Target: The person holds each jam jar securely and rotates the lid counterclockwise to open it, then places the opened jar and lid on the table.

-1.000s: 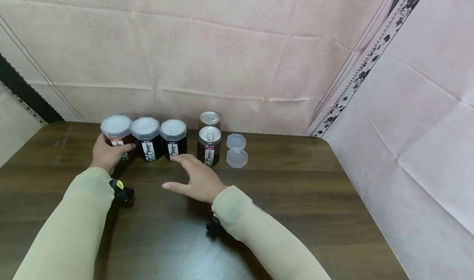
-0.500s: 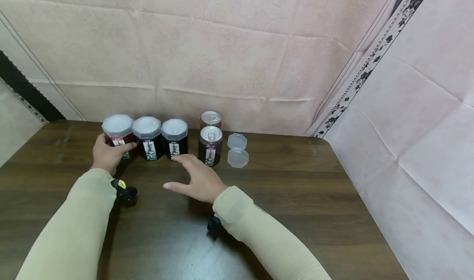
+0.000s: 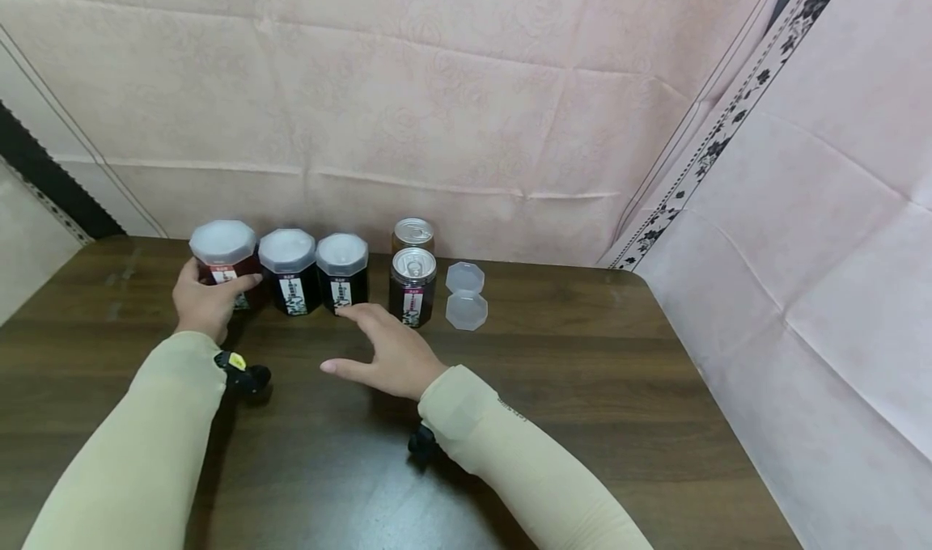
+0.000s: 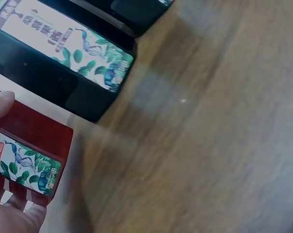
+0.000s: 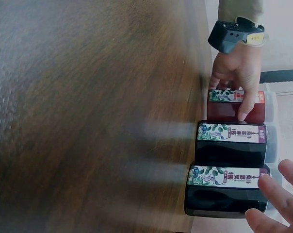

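My left hand (image 3: 204, 301) grips a dark red jar (image 3: 224, 244) with a frosted white lid at the far left of the row. In the left wrist view, the thumb and fingers wrap the red jar (image 4: 40, 124) from both sides. Right beside it stand a black-looking jar (image 3: 293, 294) and another dark jar (image 3: 342, 289), both lidded and upright, with white labels. My right hand (image 3: 396, 354) is spread with nothing in it, its fingertips close in front of the right-hand dark jar. In the right wrist view, its fingers (image 5: 277, 196) overlap that jar's lid end.
A dark jar with a silver pull-tab top (image 3: 412, 287) stands right of the row, and an amber one (image 3: 413, 233) behind it. Two clear plastic lids (image 3: 466, 310) lie flat to their right. Pale cloth (image 3: 466, 129) hangs at the table's back edge.
My left hand has shifted the red jar slightly left and up in the head view, widening its gap from the jar beside it. The right hand stays in place.
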The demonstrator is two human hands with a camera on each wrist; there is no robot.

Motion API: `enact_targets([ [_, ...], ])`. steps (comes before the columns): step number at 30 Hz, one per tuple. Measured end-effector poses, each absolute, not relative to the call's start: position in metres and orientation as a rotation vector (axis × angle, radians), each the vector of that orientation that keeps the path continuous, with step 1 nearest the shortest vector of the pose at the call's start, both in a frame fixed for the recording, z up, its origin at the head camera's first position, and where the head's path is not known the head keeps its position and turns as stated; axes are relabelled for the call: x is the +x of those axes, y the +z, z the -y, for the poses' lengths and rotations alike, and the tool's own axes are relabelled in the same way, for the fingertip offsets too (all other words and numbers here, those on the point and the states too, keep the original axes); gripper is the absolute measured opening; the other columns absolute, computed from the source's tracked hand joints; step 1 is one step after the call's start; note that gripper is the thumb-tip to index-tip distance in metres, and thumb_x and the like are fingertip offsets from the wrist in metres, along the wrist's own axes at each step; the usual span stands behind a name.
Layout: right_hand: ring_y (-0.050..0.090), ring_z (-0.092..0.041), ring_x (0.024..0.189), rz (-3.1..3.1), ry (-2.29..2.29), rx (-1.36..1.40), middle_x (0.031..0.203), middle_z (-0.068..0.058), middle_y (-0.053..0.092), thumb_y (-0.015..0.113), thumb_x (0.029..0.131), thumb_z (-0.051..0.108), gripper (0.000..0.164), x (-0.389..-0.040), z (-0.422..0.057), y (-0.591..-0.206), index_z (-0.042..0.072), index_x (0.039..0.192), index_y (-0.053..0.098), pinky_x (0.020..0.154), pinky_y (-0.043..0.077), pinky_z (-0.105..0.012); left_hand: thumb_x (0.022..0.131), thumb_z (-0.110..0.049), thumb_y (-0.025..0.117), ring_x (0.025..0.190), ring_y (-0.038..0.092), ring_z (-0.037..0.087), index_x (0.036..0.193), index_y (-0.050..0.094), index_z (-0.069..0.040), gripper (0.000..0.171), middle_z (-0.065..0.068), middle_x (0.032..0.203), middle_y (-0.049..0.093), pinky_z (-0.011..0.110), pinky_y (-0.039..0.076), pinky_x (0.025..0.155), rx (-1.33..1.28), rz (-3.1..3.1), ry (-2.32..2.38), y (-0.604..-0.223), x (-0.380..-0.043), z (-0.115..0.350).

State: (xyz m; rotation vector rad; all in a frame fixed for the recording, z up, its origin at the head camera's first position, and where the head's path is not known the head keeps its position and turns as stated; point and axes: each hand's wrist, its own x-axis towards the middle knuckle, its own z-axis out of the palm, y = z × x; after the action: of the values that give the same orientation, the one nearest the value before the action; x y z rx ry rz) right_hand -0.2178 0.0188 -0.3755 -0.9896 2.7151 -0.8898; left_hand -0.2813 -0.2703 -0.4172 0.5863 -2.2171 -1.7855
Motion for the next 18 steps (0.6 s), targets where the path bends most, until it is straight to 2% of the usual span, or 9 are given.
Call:
enact_targets([
  [10, 0.037, -0.011, 0.136, -2.728, -0.908, -1.003, 0.151, 0.004, 0.036, 0.056, 0.087, 0.064, 0.074, -0.214, -0.022, -0.374, 0.025, 0.147, 0.037, 0.108, 0.038, -0.038, 0.086, -0.028, 0.072, 0.141, 0.026, 0.021, 0.153, 0.023, -0.027, 0.083, 0.003, 0.158, 0.025, 0.042, 0.022, 0.117, 0.624, 2.168, -1.787, -0.404, -0.269, 0.277],
  [18, 0.038, -0.011, 0.136, -2.720, -0.938, -0.969, 0.151, 0.004, 0.036, 0.057, 0.086, 0.064, 0.074, -0.210, -0.026, -0.373, 0.027, 0.147, 0.037, 0.108, 0.038, -0.039, 0.085, -0.037, 0.071, 0.143, 0.021, 0.028, 0.154, 0.018, -0.030, 0.088, 0.004, 0.160, 0.020, 0.048, 0.019, 0.116, 0.617, 2.195, -1.787, -0.400, -0.255, 0.283],
])
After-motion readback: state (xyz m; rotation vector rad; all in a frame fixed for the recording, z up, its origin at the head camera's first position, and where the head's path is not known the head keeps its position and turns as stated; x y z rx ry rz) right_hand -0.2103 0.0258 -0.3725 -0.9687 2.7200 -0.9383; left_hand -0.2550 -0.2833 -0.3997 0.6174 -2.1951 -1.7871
